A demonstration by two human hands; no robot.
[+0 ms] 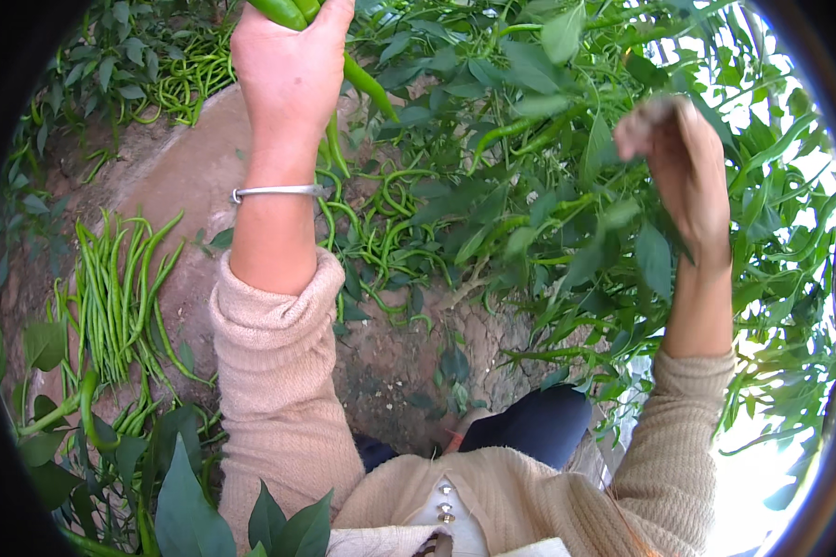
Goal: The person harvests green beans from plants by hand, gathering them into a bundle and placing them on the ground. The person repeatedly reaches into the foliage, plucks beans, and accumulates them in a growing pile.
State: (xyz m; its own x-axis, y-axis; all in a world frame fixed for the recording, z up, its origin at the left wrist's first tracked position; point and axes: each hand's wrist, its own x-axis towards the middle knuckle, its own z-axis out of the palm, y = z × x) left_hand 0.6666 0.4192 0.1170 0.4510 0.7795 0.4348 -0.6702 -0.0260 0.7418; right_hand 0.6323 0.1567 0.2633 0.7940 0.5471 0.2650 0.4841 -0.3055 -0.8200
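Note:
My left hand [289, 76] is closed around several long green chili peppers [369, 85]. Some stick out above the fist, and others hang down beside the wrist. A metal bangle [279, 191] circles that wrist. At the right, my right hand [679, 150] is raised among the leaves of a pepper plant [550, 174], its fingers bent and blurred. Whether anything is between those fingers cannot be made out. Green peppers hang from the plant's stems between my two hands.
Left of my left arm lies a bundle of picked peppers [115, 299] on bare soil [181, 167]. More loose peppers [390, 230] are strewn under the plant, and another heap [195, 73] lies farther off. Leaves [188, 494] rise close at the lower left. My bent knee [529, 425] is below.

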